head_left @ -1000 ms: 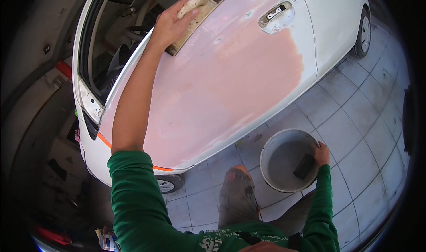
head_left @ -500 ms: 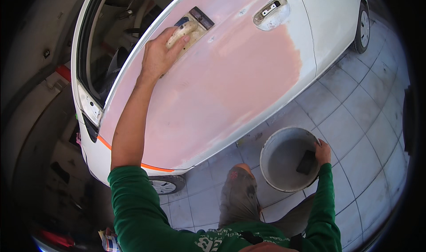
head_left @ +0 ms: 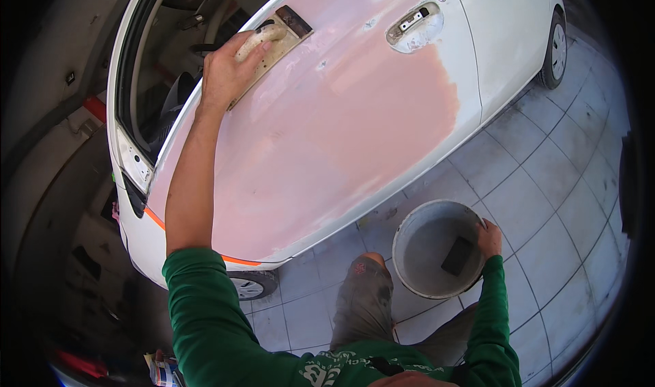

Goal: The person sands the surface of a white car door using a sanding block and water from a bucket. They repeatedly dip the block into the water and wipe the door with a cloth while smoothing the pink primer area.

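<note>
My left hand (head_left: 228, 73) is wrapped around the pale, stained handle of a long sanding block (head_left: 278, 54). The block lies along the upper part of the car door (head_left: 321, 135), just below the window. Smooth pink filler covers much of this white door. Down on the right, my right hand (head_left: 488, 239) grips the rim of a round grey bucket (head_left: 428, 240). Greyish liquid lies in the bucket, with a dark rectangular pad (head_left: 459, 256) in it.
The door handle recess (head_left: 415, 27) has its outer cover off. Orange tape (head_left: 240, 261) runs near the door's front lower edge, above a front wheel (head_left: 251, 286). Pale tiles (head_left: 546, 182) make up the floor. A small can (head_left: 162, 372) stands at lower left.
My left hand has slid the sanding block a little up and left along the door. The bucket has shifted slightly left and down, and its pad has moved a little.
</note>
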The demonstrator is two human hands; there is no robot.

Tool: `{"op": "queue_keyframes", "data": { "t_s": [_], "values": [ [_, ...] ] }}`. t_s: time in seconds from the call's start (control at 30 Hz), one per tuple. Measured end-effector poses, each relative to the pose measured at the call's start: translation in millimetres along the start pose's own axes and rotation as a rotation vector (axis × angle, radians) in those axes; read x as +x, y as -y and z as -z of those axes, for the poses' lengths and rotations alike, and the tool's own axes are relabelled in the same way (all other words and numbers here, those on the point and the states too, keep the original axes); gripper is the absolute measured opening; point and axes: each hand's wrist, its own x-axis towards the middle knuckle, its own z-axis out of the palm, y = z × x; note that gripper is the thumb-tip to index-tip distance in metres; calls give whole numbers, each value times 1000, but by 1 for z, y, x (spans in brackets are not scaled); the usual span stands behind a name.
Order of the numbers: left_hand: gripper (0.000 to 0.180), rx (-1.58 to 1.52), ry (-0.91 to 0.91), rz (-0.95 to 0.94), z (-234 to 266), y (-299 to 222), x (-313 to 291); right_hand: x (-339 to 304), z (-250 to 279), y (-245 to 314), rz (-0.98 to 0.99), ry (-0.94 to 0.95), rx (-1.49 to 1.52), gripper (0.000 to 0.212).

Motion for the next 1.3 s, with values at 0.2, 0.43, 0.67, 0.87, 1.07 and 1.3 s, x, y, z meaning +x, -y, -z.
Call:
{"op": "queue_keyframes", "data": {
  "t_s": [0.2, 0.43, 0.67, 0.87, 1.07, 1.3],
  "values": [
    [53, 76, 24, 165, 11, -14, 101, -4, 0, 22, -16, 85, 86, 45],
    [60, 41, 13, 60, 17, 8, 14, -6, 5, 13, 9, 0, -29, 45],
    [54, 96, 79, 200, 20, -30, 64, -14, 9, 40, -22, 35, -35, 43],
    [55, 51, 150, 54, 17, -1, 5, -9, 3, 20, 25, 15, -98, 44],
    [57, -14, 65, 128, -13, -50, 81, -1, 4, 17, 38, 17, -127, 41],
    [57, 14, 68, 90, -29, -45, 3, -2, 11, 11, 24, 3, -181, 40]
  ]
}}
